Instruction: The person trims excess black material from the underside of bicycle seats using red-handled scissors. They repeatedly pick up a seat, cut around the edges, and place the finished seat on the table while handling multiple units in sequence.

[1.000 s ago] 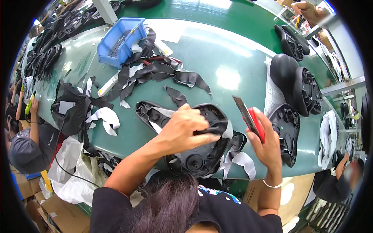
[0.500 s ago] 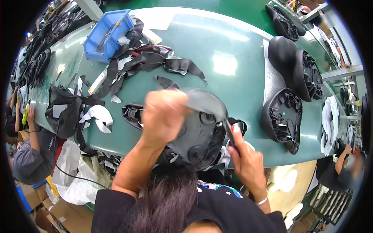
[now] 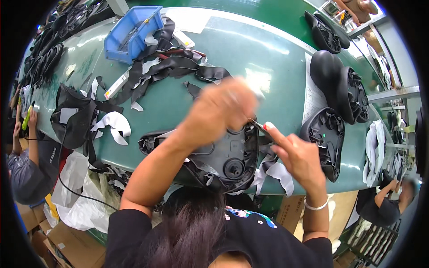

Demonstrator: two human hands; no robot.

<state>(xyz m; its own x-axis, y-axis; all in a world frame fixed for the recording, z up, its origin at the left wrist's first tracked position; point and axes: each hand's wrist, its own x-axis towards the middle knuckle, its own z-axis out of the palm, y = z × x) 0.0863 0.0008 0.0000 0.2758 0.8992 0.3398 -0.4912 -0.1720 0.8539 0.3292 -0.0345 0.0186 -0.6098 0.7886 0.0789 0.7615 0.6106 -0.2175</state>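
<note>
An upside-down black bicycle saddle lies at the table's near edge, its plastic base and gathered cover rim showing. Over its far side, my left hand is closed and blurred by motion. The strip of black cover material it grips is mostly hidden by the fist. My right hand is closed round a slim dark knife, index finger stretched along it. The knife's tip meets the saddle's far right rim, close beside my left hand. White-backed offcuts hang by the saddle's right side.
More black saddles stand on the right, one upside down nearer me. A blue bin is at the far left, with black scrap strips beside it. A black cover piece lies left. Another person's hands work at the left edge.
My left hand has moved right and away from me, and the stretched black strip is no longer plainly visible. My right hand has shifted slightly right and farther away with the knife.
</note>
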